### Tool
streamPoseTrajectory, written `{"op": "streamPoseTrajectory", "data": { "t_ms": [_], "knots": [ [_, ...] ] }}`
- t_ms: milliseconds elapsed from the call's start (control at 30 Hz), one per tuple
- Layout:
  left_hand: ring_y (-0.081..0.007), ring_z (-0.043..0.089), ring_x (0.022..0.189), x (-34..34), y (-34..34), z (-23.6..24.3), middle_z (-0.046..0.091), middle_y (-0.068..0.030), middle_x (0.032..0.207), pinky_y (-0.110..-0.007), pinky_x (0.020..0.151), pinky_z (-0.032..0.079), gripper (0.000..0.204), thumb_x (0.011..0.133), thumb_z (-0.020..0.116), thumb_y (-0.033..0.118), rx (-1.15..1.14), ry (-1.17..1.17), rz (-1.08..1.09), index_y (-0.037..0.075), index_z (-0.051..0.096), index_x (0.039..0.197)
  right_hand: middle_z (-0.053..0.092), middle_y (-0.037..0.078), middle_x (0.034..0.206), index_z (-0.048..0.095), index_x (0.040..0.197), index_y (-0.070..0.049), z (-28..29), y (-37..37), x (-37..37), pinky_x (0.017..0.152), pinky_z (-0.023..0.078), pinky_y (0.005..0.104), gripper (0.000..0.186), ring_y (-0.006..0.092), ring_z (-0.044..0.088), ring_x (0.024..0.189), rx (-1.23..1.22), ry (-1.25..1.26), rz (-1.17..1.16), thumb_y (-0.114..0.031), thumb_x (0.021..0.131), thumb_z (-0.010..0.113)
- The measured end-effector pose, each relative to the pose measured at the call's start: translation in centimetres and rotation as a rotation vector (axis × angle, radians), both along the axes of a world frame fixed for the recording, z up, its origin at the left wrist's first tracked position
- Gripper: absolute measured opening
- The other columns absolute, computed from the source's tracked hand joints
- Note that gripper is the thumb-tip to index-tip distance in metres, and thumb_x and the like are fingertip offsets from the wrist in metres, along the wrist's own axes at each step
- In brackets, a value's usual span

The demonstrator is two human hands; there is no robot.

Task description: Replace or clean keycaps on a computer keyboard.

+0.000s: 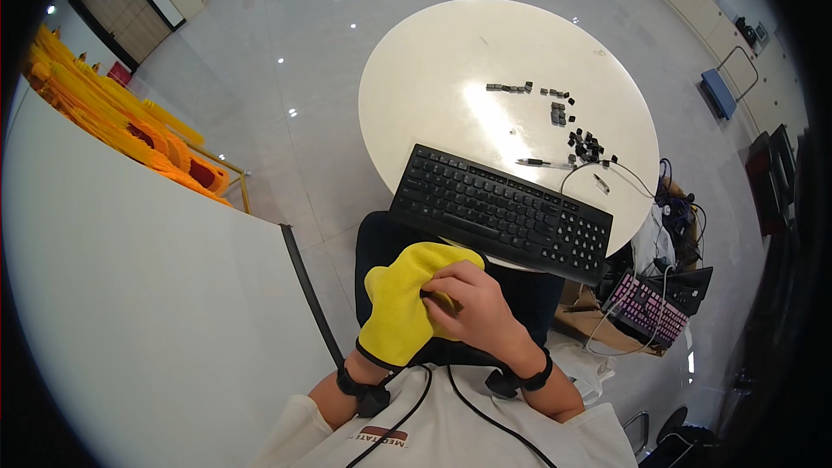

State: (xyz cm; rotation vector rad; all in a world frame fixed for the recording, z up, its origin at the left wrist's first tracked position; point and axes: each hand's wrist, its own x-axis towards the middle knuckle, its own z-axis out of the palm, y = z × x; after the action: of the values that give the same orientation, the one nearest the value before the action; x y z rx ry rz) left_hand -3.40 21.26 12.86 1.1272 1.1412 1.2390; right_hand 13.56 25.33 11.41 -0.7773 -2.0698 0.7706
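A yellow cloth (pixel 403 290) with a dark edge covers my left hand (pixel 386 321) down to the wrist, hiding its fingers. My right hand (pixel 472 312) lies against the cloth, fingers curled and pinched at a small dark thing I cannot make out. Just beyond them, a black keyboard (pixel 494 208) rests at the near side of the round white table (pixel 416 61), with several keys missing at its right end. Loose dark keycaps (pixel 586 146) lie in rows and a pile behind it, along with a pen-like tool (pixel 533 162) and small metal tweezers (pixel 601 183).
At my left stand a white panel (pixel 156 277) and orange-yellow garments (pixel 113 121) on a rail. Right of the table are a cardboard box (pixel 572 318), a pink-and-black keyboard (pixel 646 312) and tangled cables (pixel 672 208). A blue trolley (pixel 719 95) stands farther right.
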Motion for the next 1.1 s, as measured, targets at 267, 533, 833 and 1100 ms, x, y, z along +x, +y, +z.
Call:
{"op": "streamPoseTrajectory", "data": {
  "t_ms": [267, 533, 833, 1100],
  "knots": [
    [-0.0211, 0.075, 0.115, -0.2, 0.0, -0.7, 0.076, -0.0115, 0.132, -0.034, 0.101, 0.060, 0.043, 0.101, 0.080, 0.001, 0.073, 0.025, -0.047, -0.001, 0.069, 0.142, 0.077, 0.010, 0.102, 0.080, 0.106, -0.003, 1.2, 0.3, 0.3, 0.075, 0.061, 0.0321, 0.023, 0.0218, 0.074, 0.081, -0.367, 0.038, 0.018, -0.008, 0.086, 0.089],
    [-0.0173, 0.073, 0.106, -0.5, 0.1, -1.0, 0.075, -0.0100, 0.124, -0.032, 0.092, 0.060, 0.039, 0.109, 0.076, 0.008, 0.072, -0.106, -0.101, -0.002, 0.064, 0.145, 0.079, 0.005, 0.098, 0.084, 0.107, -0.001, 1.3, 1.0, 1.1, 0.071, 0.053, 0.0249, 0.022, 0.0099, 0.067, 0.078, -0.479, 0.173, 0.049, 0.003, 0.087, 0.091],
    [-0.0218, 0.077, 0.102, -1.2, -0.1, 0.4, 0.081, -0.0066, 0.116, -0.033, 0.088, 0.060, 0.036, 0.087, 0.085, 0.007, 0.118, 0.120, -0.010, 0.004, 0.078, 0.121, 0.080, 0.004, 0.099, 0.083, 0.104, 0.000, 1.7, 6.1, 4.0, 0.070, 0.052, 0.0229, 0.018, 0.0065, 0.066, 0.078, -0.451, 0.255, -0.188, 0.003, 0.088, 0.092],
    [-0.0224, 0.078, 0.097, -2.4, -0.9, -0.6, 0.083, -0.0051, 0.111, -0.031, 0.082, 0.060, 0.039, 0.072, 0.089, 0.010, 0.126, 0.284, 0.095, 0.007, 0.083, 0.110, 0.081, 0.010, 0.091, 0.086, 0.099, -0.002, 0.5, 14.7, 4.4, 0.069, 0.056, 0.0286, 0.013, 0.0154, 0.071, 0.070, -0.065, -0.094, -0.337, -0.002, 0.087, 0.092]
  ]
}}
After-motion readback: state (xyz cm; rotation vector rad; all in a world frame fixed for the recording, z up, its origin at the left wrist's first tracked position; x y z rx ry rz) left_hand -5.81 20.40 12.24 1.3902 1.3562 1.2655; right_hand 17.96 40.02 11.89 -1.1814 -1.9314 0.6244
